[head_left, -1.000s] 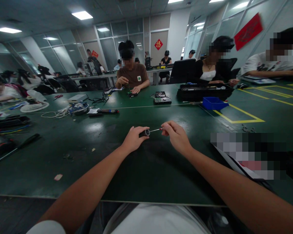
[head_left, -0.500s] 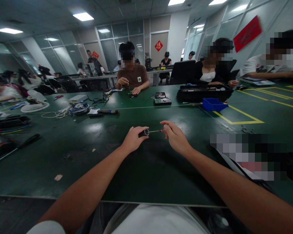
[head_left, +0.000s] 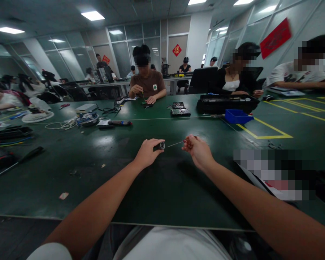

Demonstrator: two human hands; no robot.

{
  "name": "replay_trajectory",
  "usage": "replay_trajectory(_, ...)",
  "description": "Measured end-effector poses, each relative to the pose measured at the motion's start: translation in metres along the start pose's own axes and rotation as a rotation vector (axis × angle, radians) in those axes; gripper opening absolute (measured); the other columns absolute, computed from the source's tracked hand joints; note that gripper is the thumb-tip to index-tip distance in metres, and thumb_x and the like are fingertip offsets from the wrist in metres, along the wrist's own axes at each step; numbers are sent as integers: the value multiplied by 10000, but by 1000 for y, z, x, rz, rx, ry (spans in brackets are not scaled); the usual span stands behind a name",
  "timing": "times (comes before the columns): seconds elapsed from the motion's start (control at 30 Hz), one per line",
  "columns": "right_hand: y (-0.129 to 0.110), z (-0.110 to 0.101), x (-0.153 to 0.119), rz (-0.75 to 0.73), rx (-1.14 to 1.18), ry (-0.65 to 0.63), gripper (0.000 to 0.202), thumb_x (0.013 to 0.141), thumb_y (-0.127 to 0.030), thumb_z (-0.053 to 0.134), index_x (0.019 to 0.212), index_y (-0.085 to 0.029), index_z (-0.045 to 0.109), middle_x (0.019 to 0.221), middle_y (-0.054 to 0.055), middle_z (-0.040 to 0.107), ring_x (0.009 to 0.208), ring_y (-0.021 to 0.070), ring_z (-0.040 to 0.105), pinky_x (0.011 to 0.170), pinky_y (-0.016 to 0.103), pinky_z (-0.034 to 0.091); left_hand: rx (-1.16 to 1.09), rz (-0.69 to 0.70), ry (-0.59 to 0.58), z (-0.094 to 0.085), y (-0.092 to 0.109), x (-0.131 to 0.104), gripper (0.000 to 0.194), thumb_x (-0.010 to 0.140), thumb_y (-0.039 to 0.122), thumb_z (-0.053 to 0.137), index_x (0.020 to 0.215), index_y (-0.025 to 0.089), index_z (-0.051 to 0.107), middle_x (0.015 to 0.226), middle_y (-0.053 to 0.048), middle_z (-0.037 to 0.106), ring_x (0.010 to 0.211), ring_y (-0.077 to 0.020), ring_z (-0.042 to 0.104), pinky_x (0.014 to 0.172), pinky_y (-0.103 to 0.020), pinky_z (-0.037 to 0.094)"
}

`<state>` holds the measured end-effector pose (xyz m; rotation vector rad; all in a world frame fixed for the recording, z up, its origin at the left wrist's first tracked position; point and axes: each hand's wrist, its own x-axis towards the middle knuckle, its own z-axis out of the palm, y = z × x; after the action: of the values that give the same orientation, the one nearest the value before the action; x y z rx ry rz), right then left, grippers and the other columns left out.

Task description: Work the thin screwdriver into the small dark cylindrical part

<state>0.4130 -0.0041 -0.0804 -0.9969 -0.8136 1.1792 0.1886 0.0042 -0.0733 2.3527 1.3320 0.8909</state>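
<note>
In the middle of the green table (head_left: 141, 191), my left hand (head_left: 149, 152) grips a small dark cylinder (head_left: 161, 145) between thumb and fingers, its round, ringed end facing right. My right hand (head_left: 197, 148) is closed around the reddish handle of a thin screwdriver (head_left: 175, 143). The metal shaft points left, slightly downward, and its tip stands a small gap away from the cylinder's end. My fingers cover most of the handle.
Beyond my hands lie a dark pen-like tool (head_left: 120, 123), a circuit-board device (head_left: 180, 112), a blue bin (head_left: 238, 116) and a long black casing (head_left: 227, 104). A long screwdriver (head_left: 29, 154) lies left. A person (head_left: 147, 85) works opposite.
The screwdriver tip has moved away from the cylinder, and its handle has risen to the right. My right hand's fingers, more extended before, have curled around the handle. My left hand has barely moved.
</note>
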Motion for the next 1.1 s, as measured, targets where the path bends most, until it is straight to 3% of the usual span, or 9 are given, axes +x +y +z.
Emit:
replay_trajectory(0.27,0,7,-10,-188,-103,-53,305,786,-521,725,851,-236,637,772,3,665,688,152,625,640,304,537,55,29,-38,3,2,-1,404,875,196,688,1270,277,670,1275,-63,681,1224,-252,589,1160,-570,281)
replay_trajectory(0.6,-7,6,-17,-403,-410,-134,305,906,-539,589,911,-235,616,805,31,689,742,193,656,704,363,534,61,31,-67,5,0,-1,422,879,220,683,1295,288,660,1268,-65,673,1217,-256,582,1162,-562,281)
replay_trajectory(0.73,-10,7,-20,-435,-415,-108,283,922,-522,567,924,-242,608,816,33,687,746,195,659,724,372,540,49,35,-56,5,-1,-1,425,873,218,691,1292,280,659,1260,-67,677,1205,-255,589,1151,-556,296)
replay_trajectory(0.97,-9,9,-24,-423,-466,-189,270,921,-515,572,925,-249,620,848,33,700,792,205,684,772,382,546,45,44,-65,6,0,-1,405,879,205,679,1278,276,667,1245,-62,681,1198,-250,590,1158,-556,286)
replay_trajectory(1.1,-9,7,-24,-462,-560,-167,225,968,-450,513,944,-245,603,847,37,704,797,209,690,766,379,529,33,35,-75,6,2,0,403,850,189,710,1246,260,684,1227,-67,693,1179,-255,603,1124,-531,345)
